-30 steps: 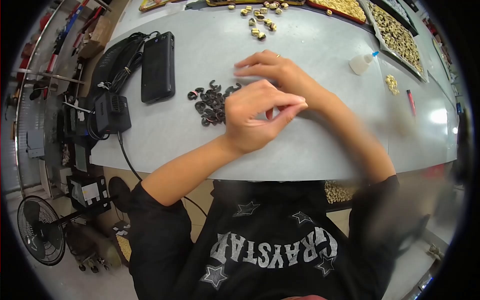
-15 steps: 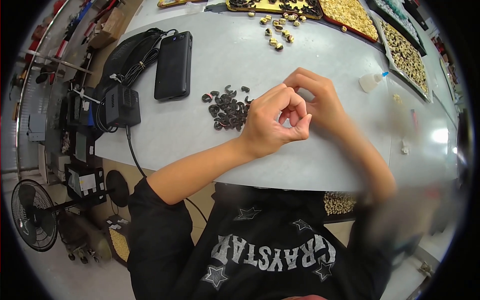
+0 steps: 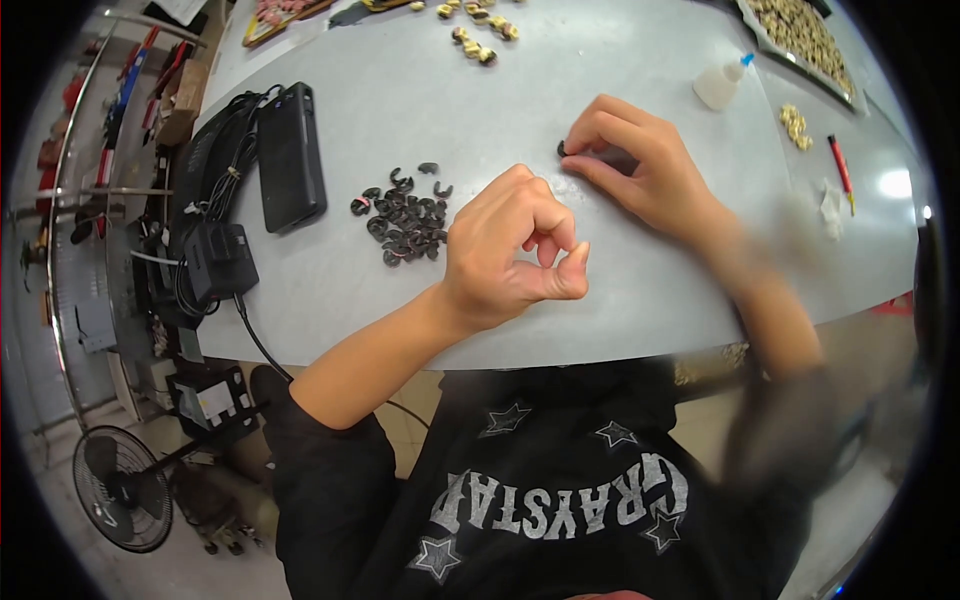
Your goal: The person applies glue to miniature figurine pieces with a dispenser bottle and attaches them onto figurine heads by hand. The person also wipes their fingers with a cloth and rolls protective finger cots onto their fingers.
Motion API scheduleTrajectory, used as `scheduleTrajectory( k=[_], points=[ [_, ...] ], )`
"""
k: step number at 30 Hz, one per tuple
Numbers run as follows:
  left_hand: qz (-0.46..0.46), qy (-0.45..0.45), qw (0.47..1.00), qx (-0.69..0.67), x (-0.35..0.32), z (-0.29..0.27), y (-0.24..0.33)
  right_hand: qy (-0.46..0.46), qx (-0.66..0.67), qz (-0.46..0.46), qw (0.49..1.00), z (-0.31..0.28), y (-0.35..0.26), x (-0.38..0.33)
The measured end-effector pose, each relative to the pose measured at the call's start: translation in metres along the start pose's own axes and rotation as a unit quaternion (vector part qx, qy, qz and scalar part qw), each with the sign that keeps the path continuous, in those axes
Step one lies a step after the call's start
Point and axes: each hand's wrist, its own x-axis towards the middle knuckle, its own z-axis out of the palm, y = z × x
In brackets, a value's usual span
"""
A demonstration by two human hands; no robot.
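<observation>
Black piece (image 3: 562, 149): sat at the tips of the right hand (image 3: 650, 170), gripped between thumb and forefinger.
Left hand (image 3: 505, 255): curled left of the right fingers, thumb and forefinger tips pinched together (whether anything tiny was between them, I could not tell).
Black pile (image 3: 400, 225): curved pieces lay left of the left fingers; by my judgement these were left to handle, with one piece up in the right fingers.
Yellow-and-black pieces (image 3: 487, 30): clustered well beyond the left fingers, perhaps done already, though nothing proved it.
Grey table (image 3: 620, 320): smooth under the fingers; a blue-tipped bottle (image 3: 717, 87) stood beyond the right ones, while cream bits (image 3: 795, 127), a red pen (image 3: 841, 165) and a white scrap (image 3: 831, 208) lay to their right.
Filled tray (image 3: 855, 100): well beyond the right fingers.
Black device (image 3: 293, 160): beyond the pile, left of the left fingers, near a black adapter (image 3: 222, 262).
Room: a fan (image 3: 122, 488) stood far left of the left fingers.
</observation>
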Motion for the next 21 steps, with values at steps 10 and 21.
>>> scheduleTrajectory(
  k=[10, 21],
  points=[
    [0.151, -0.05, 0.986, 0.043, -0.007, 0.005, 0.019, 0.062, -0.118, -0.329, 0.935, 0.002, 0.037, 0.009],
    [0.204, -0.021, 0.96, 0.189, -0.023, -0.004, 0.034, 0.024, -0.041, -0.23, 0.972, -0.012, 0.001, 0.003]
  ],
)
